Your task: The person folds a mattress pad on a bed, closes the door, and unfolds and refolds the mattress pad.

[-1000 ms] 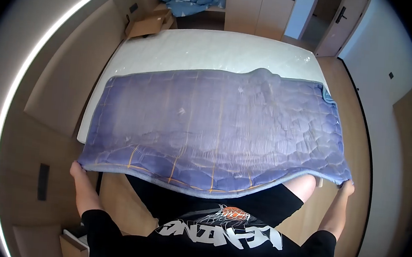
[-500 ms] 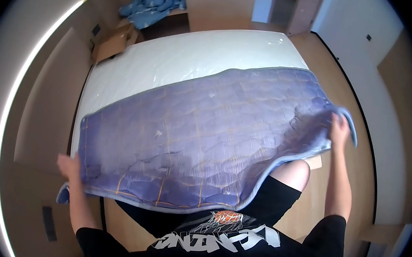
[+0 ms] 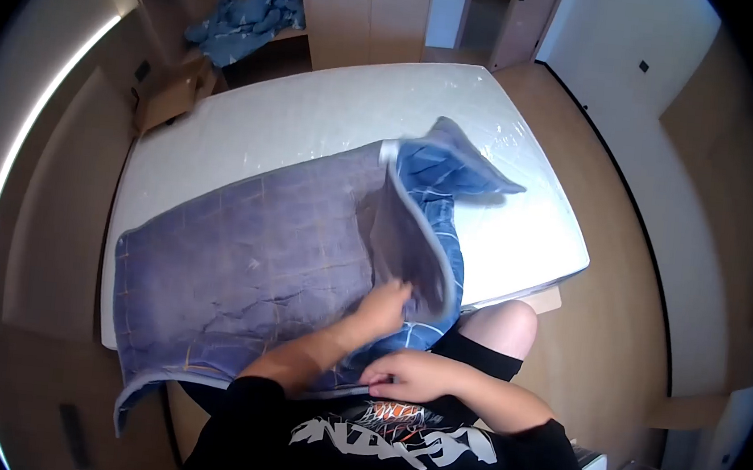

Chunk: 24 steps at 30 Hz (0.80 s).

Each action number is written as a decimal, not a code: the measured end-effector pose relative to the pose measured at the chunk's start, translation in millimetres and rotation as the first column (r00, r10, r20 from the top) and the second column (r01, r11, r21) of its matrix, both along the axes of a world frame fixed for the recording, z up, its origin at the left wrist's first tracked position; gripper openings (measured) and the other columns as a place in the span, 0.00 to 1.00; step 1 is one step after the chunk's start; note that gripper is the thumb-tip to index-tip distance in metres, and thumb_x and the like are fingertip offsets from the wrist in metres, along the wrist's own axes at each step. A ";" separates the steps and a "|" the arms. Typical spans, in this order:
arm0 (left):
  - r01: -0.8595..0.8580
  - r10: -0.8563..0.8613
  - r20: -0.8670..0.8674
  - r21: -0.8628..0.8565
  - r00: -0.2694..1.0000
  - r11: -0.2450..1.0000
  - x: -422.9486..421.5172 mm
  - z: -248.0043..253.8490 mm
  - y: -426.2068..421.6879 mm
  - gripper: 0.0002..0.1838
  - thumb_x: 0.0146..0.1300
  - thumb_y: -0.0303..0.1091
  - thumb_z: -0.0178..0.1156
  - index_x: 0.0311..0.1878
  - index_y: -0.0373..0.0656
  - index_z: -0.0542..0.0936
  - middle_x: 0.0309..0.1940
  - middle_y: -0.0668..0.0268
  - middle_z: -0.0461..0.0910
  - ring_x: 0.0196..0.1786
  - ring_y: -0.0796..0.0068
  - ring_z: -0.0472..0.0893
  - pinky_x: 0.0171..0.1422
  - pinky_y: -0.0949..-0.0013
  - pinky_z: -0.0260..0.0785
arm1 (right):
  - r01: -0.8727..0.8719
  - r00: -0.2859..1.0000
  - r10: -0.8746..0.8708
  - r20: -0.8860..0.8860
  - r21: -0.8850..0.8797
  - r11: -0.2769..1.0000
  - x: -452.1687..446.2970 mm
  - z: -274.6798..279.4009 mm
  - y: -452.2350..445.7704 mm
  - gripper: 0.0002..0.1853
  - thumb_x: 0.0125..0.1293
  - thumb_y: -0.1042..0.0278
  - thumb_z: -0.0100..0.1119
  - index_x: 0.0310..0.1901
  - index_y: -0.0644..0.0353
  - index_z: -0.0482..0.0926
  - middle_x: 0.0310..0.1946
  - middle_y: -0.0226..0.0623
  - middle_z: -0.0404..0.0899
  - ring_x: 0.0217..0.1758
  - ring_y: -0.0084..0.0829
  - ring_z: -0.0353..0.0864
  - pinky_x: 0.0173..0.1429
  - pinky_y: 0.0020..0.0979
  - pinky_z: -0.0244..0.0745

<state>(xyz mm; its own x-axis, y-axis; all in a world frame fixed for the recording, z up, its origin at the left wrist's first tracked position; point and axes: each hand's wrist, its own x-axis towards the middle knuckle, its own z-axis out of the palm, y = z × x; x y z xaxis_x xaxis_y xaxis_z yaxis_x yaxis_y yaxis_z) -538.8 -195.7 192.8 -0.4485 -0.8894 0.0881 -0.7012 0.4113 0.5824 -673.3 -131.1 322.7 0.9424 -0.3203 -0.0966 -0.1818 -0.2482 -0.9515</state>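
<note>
Quilted pad (image 3: pixel 231 258), right end (image 3: pixel 409 254) now curled inward

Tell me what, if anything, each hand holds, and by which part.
The left hand grips the quilted pad by its turned-up part. The right hand curls at the pad's near edge; whether it grips cannot be told.

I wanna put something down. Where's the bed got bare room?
The white mattress is bare along its far side, between the quilted pad and the far edge, and at the right end, beyond the pad's folded flap. It's crowded nearest the person, where the pad, left hand and right hand are.
</note>
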 end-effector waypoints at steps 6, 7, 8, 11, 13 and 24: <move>0.429 -0.420 0.176 -0.017 0.890 0.903 -20.4 -11.0 109.7 0.22 0.60 0.33 0.51 0.59 0.63 0.76 0.48 0.61 0.73 0.50 0.60 0.74 0.56 0.60 0.65 | 0.756 0.637 -0.764 0.104 -0.279 0.592 -51.7 40.2 -132.8 0.21 0.59 0.59 0.64 0.49 0.65 0.76 0.43 0.43 0.79 0.50 0.36 0.78 0.54 0.33 0.73; 0.409 -0.399 0.148 -0.044 0.905 0.911 -19.1 -13.4 114.5 0.25 0.57 0.30 0.54 0.59 0.62 0.76 0.43 0.62 0.72 0.48 0.61 0.74 0.55 0.61 0.66 | 0.760 0.425 -0.905 0.018 -0.550 0.346 -64.7 3.6 -174.5 0.27 0.56 0.54 0.67 0.53 0.62 0.74 0.47 0.44 0.78 0.48 0.32 0.78 0.51 0.32 0.74; 0.408 -0.399 0.135 -0.046 0.907 0.912 -16.5 -10.6 114.5 0.25 0.56 0.30 0.54 0.58 0.62 0.77 0.42 0.62 0.72 0.48 0.61 0.74 0.55 0.61 0.65 | 0.557 0.202 -0.979 -0.003 -0.822 0.117 -82.1 -42.4 -212.5 0.37 0.52 0.42 0.66 0.57 0.64 0.73 0.53 0.55 0.75 0.55 0.44 0.77 0.59 0.39 0.71; 0.400 -0.398 0.105 -0.002 0.911 0.916 -1.8 2.4 111.9 0.26 0.53 0.28 0.56 0.57 0.60 0.77 0.43 0.62 0.72 0.49 0.61 0.73 0.56 0.61 0.65 | 0.635 -0.204 -0.919 -0.338 -0.760 0.139 -158.1 -141.5 -262.4 0.35 0.53 0.40 0.62 0.48 0.68 0.78 0.50 0.52 0.78 0.57 0.46 0.75 0.64 0.42 0.66; 0.390 -0.400 0.091 0.108 0.912 0.914 12.6 4.3 117.7 0.26 0.52 0.27 0.57 0.56 0.59 0.78 0.44 0.63 0.73 0.51 0.61 0.73 0.57 0.61 0.65 | 0.735 -0.260 -0.844 -0.469 -0.663 0.141 -214.6 -207.8 -271.1 0.31 0.54 0.43 0.60 0.46 0.67 0.78 0.47 0.49 0.79 0.54 0.43 0.77 0.61 0.41 0.68; 0.355 -0.363 0.038 0.134 0.931 0.925 34.6 -22.9 131.7 0.23 0.54 0.29 0.57 0.56 0.55 0.78 0.51 0.66 0.74 0.54 0.64 0.73 0.61 0.61 0.63 | 0.956 -0.286 -0.830 -0.478 -0.087 -0.279 -243.4 -247.8 -227.4 0.19 0.58 0.59 0.57 0.47 0.63 0.79 0.42 0.39 0.79 0.47 0.33 0.77 0.55 0.34 0.71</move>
